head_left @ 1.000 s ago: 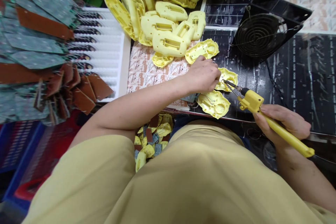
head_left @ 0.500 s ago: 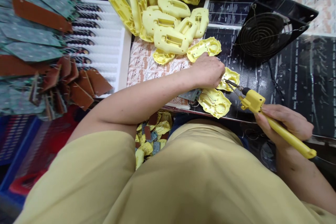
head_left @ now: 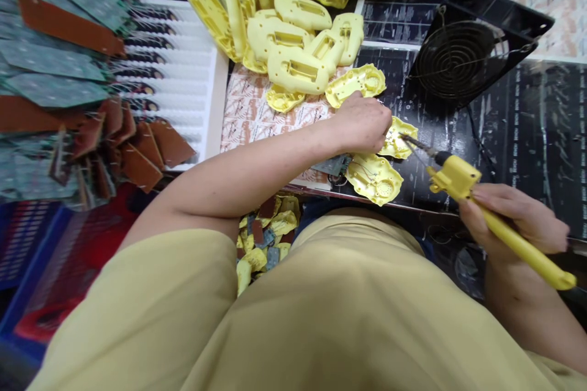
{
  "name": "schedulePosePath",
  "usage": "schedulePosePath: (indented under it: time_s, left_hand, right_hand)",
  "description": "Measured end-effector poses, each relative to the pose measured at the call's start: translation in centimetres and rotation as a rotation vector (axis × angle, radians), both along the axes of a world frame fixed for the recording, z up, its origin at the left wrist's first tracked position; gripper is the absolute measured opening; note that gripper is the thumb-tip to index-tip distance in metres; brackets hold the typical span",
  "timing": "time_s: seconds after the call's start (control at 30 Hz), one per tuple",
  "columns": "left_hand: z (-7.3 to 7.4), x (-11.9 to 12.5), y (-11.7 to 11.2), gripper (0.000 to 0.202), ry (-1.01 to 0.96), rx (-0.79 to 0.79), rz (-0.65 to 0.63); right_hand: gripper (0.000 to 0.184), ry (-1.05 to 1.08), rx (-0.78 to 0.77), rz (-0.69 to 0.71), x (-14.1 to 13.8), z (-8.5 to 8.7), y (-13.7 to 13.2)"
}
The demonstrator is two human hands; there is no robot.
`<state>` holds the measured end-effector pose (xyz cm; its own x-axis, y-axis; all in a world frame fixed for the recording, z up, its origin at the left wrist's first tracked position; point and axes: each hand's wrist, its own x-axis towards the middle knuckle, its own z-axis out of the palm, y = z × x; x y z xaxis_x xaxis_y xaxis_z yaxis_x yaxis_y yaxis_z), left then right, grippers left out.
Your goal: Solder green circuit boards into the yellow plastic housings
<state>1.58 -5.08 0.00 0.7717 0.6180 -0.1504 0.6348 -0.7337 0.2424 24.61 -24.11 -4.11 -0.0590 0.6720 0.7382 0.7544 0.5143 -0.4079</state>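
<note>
My right hand [head_left: 513, 214] is wrapped round the handle of a yellow soldering iron [head_left: 458, 177] with a thin metal feed tube beside its barrel. Its tip points left, over a yellow plastic shell half [head_left: 403, 137]. My left hand [head_left: 364, 122] is closed just left of that tip, knuckles up, and covers part of the shell; what its fingers hold is hidden. Just below lies another open shell half [head_left: 375, 178] with thin wires and a round pattern of holes. A grey circuit board [head_left: 332, 165] sits under my left wrist. Above the hand rests a third shell half [head_left: 355, 85].
Yellow shells [head_left: 298, 67] are heaped at the back. A black fan [head_left: 458, 61] with a wire guard stands at the back right. To the left, circuit boards [head_left: 59, 82] are stacked beside a white ridged tray [head_left: 208, 104]. Shells and boards [head_left: 266, 238] lie below the table edge.
My right hand has drawn the soldering iron to the right and slightly down, so its tip is farther from my left hand. The left hand has stayed in place.
</note>
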Motion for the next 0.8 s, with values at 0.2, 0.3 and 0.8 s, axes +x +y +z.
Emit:
schedulePosePath:
  time_s: [0.2,0.3,0.8]
  left_hand:
    - [0.5,0.2,-0.2,0.023,0.038,-0.017,0.021]
    - [0.6,0.3,-0.2,0.024,0.07,-0.02,0.039]
    - [1.1,-0.9,-0.7,0.031,0.014,-0.019,0.015]
  right_hand:
    - [0.028,0.051,0.091,-0.143,0.2,-1.2,-0.2]
    - [0.049,0.041,0.123,-0.196,0.2,-2.2,0.1]
    - [0.049,0.132,0.196,-0.297,-0.5,-4.5,1.5]
